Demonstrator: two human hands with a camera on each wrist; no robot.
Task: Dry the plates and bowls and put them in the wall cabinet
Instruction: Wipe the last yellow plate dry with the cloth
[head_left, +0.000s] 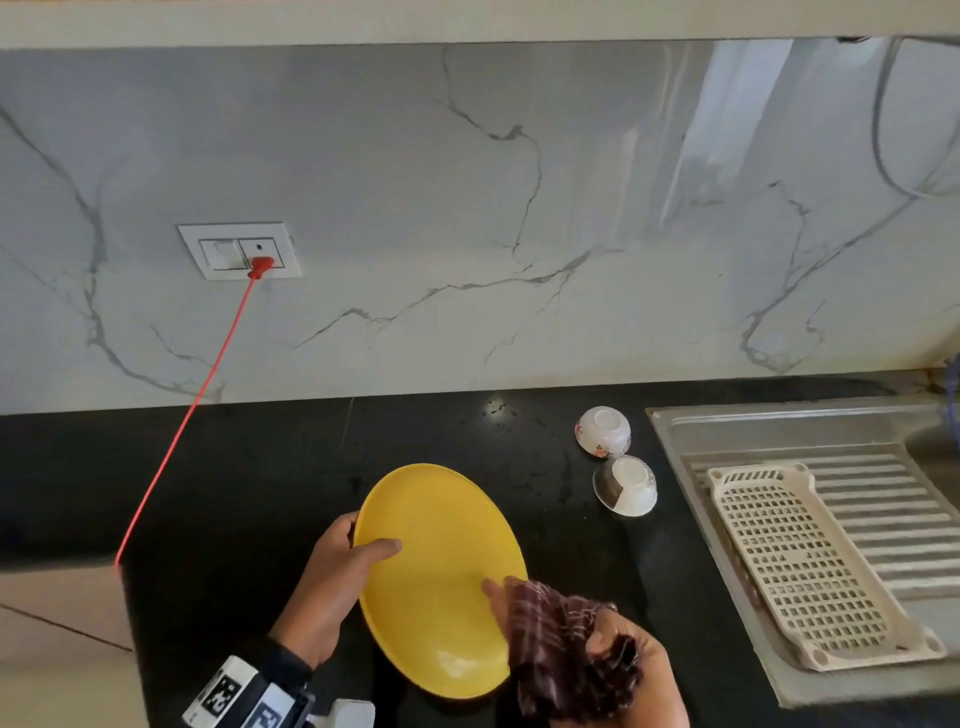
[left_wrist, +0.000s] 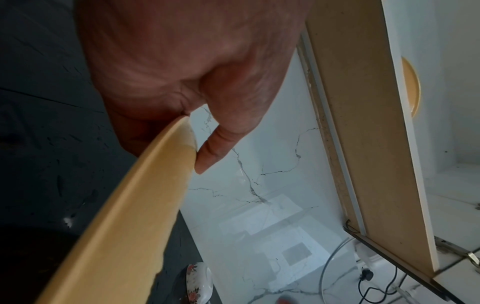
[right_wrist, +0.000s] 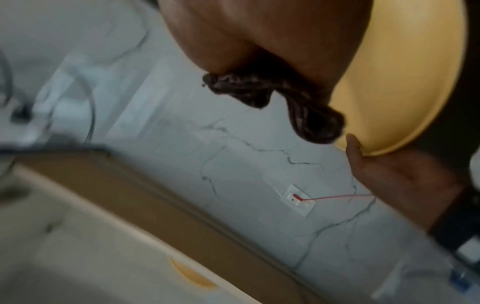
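A yellow plate (head_left: 441, 577) is held tilted above the black counter (head_left: 208, 467). My left hand (head_left: 345, 566) grips its left rim, thumb on the inner face; the left wrist view shows that rim (left_wrist: 145, 195) under my thumb. My right hand (head_left: 618, 660) holds a bunched dark checked cloth (head_left: 561, 644) against the plate's right edge, one finger on the plate. Two small white floral bowls (head_left: 602, 431) (head_left: 631, 486) lie upside down on the counter to the right. In the wrist views a yellow plate (left_wrist: 411, 88) (right_wrist: 192, 273) stands in the open wall cabinet.
A steel sink drainboard (head_left: 831, 426) at the right carries a cream perforated rack (head_left: 795, 566). A red cable (head_left: 208, 384) runs from the wall socket (head_left: 239, 252) down across the counter's left end. The cabinet's underside (head_left: 467, 21) spans the top.
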